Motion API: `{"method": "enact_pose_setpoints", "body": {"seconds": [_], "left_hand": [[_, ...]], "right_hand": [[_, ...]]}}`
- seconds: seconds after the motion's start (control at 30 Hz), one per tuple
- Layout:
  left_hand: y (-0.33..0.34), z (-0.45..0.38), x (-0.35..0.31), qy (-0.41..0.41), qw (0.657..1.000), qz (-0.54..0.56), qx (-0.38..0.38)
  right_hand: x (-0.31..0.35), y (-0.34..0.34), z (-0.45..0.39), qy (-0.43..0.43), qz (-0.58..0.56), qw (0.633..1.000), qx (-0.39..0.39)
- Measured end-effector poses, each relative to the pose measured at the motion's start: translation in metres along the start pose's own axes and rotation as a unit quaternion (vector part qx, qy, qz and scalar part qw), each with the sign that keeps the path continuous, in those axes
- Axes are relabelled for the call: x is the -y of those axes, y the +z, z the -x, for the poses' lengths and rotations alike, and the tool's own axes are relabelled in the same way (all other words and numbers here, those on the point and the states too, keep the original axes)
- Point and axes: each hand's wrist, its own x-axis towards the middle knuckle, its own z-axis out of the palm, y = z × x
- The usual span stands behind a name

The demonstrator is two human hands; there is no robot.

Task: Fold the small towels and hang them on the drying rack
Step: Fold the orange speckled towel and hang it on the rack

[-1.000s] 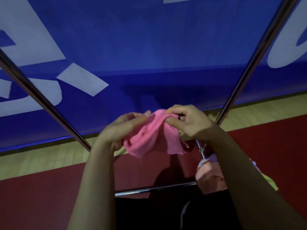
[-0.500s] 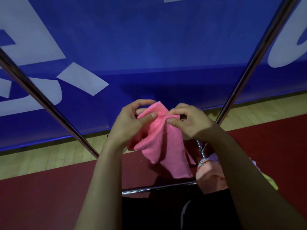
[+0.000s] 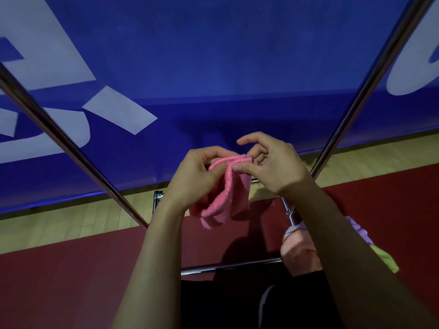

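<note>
One pink towel (image 3: pixel 224 195), folded over, hangs between two hands. Our left hand (image 3: pixel 197 176) pinches its top fold; our right hand (image 3: pixel 273 165) pinches it with thumb and lower fingers, forefinger raised. Two slanted rack bars (image 3: pixel 71 150) flank the towel; below-right lie perhaps three more towels (image 3: pixel 299 250), partly hidden.

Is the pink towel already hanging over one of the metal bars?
No, the pink towel is held up in the air, pinched at its top fold by the left hand and right hand.
</note>
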Motion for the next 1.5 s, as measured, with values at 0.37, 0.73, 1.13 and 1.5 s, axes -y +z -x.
{"method": "enact_pose_setpoints", "body": {"seconds": [0.37,0.73,1.13,1.5], "left_hand": [[0.006,-0.002,0.004,0.034,0.999,-0.009,-0.006],[-0.004,-0.001,0.026,-0.095,0.96,-0.255,0.07],[-0.049,0.024,-0.018,-0.193,0.978,-0.068,0.04],[-0.036,0.029,-0.045,-0.188,0.978,-0.054,-0.072]], "right_hand": [[0.003,-0.005,0.001,-0.022,0.031,0.999,0.007],[-0.006,-0.012,0.003,-0.087,0.073,0.993,-0.011],[-0.01,-0.031,0.017,-0.04,0.091,0.994,-0.042],[0.0,-0.035,0.028,0.013,-0.075,0.996,-0.045]]}}
